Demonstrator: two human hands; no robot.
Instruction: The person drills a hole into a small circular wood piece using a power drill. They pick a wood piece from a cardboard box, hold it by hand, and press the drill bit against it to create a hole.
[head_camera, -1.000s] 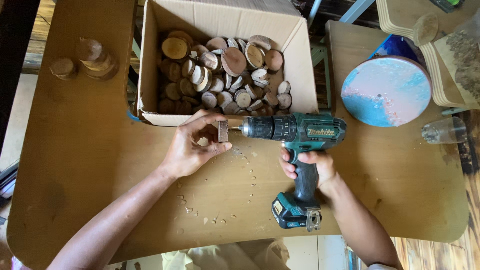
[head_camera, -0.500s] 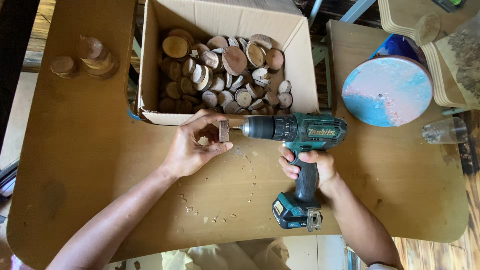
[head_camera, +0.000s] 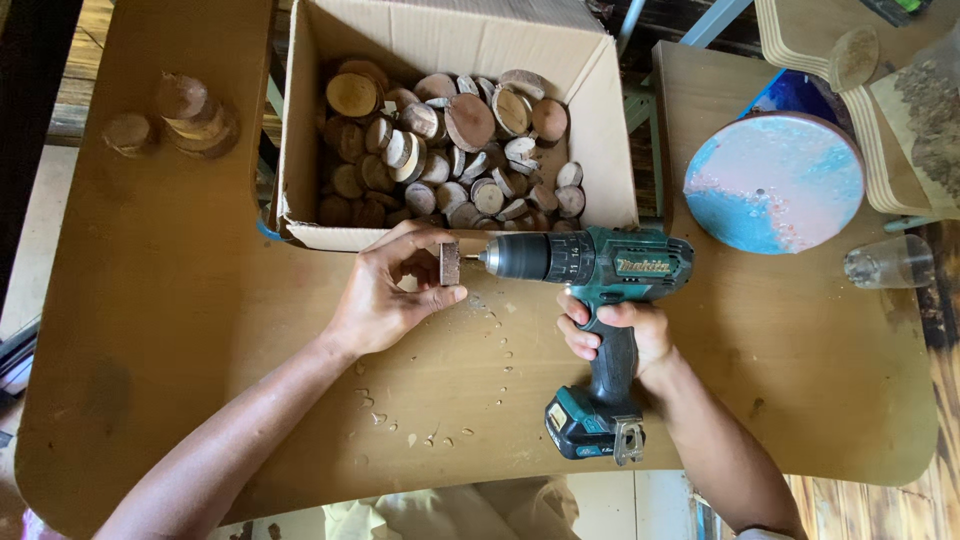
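Left hand (head_camera: 385, 295) pinching a wood slice (head_camera: 450, 264) on edge above the worktop (head_camera: 180, 300). Right hand (head_camera: 615, 335) clamped on the cordless drill (head_camera: 590, 290), bit touching the slice.

There's a cardboard box (head_camera: 600, 130) sitting at the back of the wooden table (head_camera: 180, 330), stuffed with wood slices (head_camera: 450, 150). A few more slices (head_camera: 185, 115) are stacking up on the left. A blue-and-pink round disc (head_camera: 775, 180) and a clear glass (head_camera: 888, 262) are lying off to the right.

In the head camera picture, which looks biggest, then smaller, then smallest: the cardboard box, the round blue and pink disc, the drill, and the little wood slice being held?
1. cardboard box
2. drill
3. round blue and pink disc, close to the drill in size
4. wood slice
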